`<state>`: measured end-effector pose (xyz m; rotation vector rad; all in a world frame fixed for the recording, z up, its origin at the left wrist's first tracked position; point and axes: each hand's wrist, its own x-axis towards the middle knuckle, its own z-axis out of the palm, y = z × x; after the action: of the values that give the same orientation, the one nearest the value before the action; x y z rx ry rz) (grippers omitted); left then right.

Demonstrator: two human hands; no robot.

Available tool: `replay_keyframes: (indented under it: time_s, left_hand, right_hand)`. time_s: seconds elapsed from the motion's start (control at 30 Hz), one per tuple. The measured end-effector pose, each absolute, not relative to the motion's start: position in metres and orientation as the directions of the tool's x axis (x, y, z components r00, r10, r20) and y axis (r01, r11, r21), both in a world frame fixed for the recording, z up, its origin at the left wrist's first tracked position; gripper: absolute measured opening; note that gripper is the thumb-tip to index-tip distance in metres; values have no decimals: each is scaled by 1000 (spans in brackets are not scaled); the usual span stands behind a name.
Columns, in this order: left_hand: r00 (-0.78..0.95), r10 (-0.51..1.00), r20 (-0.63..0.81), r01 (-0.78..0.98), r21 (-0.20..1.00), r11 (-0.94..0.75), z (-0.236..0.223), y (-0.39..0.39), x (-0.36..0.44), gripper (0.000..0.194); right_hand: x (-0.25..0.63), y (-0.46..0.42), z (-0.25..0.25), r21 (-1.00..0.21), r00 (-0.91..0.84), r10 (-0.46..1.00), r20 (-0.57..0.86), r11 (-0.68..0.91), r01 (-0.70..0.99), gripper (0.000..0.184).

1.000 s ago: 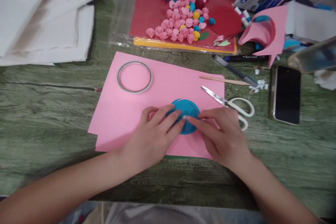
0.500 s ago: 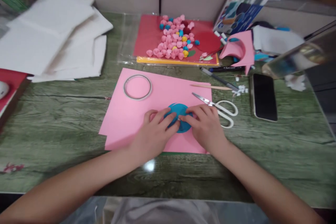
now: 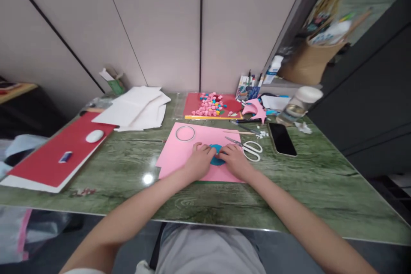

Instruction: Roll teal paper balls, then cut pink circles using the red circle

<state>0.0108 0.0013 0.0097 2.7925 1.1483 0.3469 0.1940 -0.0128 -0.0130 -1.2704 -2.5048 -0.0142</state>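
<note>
A round blue paper piece (image 3: pixel 217 162) lies on the stacked pink paper (image 3: pixel 175 158). My left hand (image 3: pixel 202 160) bends its fingers onto the left side of it. From the other side my right hand (image 3: pixel 236 160) holds it, the fingertips of both hands meeting near its middle. What is pinched there is too small to make out. Just right of my right hand are white-handled scissors (image 3: pixel 252 150), blades toward the paper. A roll of tape (image 3: pixel 185 133) rests on the upper left of the pink paper, and a thin wooden stick (image 3: pixel 239 132) crosses its right edge.
Behind lie many small pink, blue and yellow paper pieces (image 3: pixel 210 106) on red paper (image 3: pixel 191 102). To the right are a phone (image 3: pixel 282 139), a bottle (image 3: pixel 298 105) and pink scraps (image 3: pixel 256 109). White sheets (image 3: pixel 135 105) and a red folder (image 3: pixel 48 154) with a mouse (image 3: pixel 94 136) occupy the left.
The head view has tilted up and widened, showing more wall and table. Both hands stay on the blue paper piece, with little visible shift of the fingers.
</note>
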Motion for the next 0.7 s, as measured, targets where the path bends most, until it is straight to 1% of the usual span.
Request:
replay_keyframes:
  time_s: [0.07,0.13,0.27,0.37,0.43,0.5,0.53,0.57,0.6,0.67,0.7]
  left_hand:
    - [678,715,172,686,201,-699,13,1,11,28]
    - [663,729,171,693,228,-684,15,0,10,32]
    - [629,764,145,719,265,-643,15,-2,10,33]
    - [601,787,138,735,291,-612,18,-4,14,32]
    - [594,788,164,719,331,-611,30,-9,14,33]
    - [593,768,241,680,360,-638,52,-26,6,30]
    - [587,754,297,668,349,-657,66,-39,-2,25]
    - [599,728,334,661,306,-685,81,-55,-12,21]
    - [665,667,335,635,216,-741,96,-73,-24,22]
    - [787,557,265,561,67,-825,122,-113,-53,19]
    - [825,518,224,528,20,-849,132,-131,-68,16]
  right_hand:
    - [195,-13,-15,-189,-501,798,334,578,794,25]
    - [196,-14,-16,-222,-478,802,358,571,791,23]
    - [197,-13,-19,-249,-478,785,392,591,767,23]
    - [198,-12,-22,-297,-471,782,409,602,741,24]
    - [198,-11,-23,-296,-468,777,420,605,739,25]
    - [198,-11,-24,-294,-465,772,433,609,737,27]
    - [198,-11,-24,-298,-463,770,439,611,733,27]
    - [198,-10,-24,-305,-460,768,444,613,729,28]
    - [198,-10,-24,-313,-458,767,449,615,724,29]
    - [198,-9,-25,-334,-449,767,458,617,712,31]
    - [198,-9,-25,-345,-447,767,461,619,706,32]
